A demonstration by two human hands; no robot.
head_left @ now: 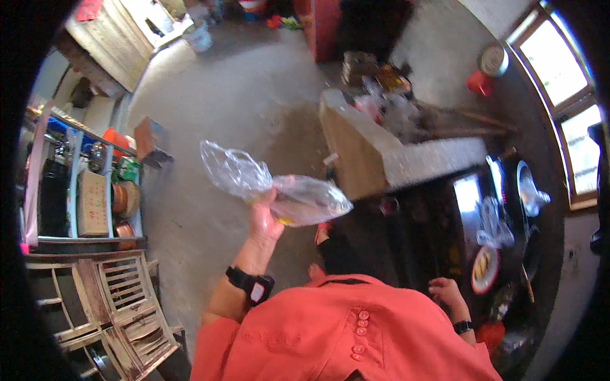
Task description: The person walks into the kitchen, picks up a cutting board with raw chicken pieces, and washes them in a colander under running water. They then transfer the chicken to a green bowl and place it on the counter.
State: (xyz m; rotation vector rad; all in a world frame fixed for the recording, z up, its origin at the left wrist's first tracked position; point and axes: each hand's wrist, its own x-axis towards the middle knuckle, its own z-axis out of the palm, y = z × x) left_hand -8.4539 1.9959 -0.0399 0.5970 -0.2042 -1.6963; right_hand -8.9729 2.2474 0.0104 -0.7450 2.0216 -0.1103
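My left hand (262,214) is stretched out in front of me, closed round the gathered middle of a clear plastic bag (310,200). The bag's fuller end points right and holds something pale that I cannot make out. Its loose, crinkled end spreads to the upper left of my fist, and a bit of yellow shows below my fingers. Low on the right, my right hand (447,293) hangs beside the dark countertop, its fingers loosely bent and apart with nothing seen in them. An oval plate (485,270) of yellowish food lies on that countertop nearby.
A pale masonry ledge (356,149) juts out ahead, with crumpled plastic bags behind it. A crumpled clear bag (494,223) lies on the countertop at right. Shelving with a cardboard box (93,202) and a slatted wooden cabinet (130,286) line the left. A bucket (198,37) stands far off.
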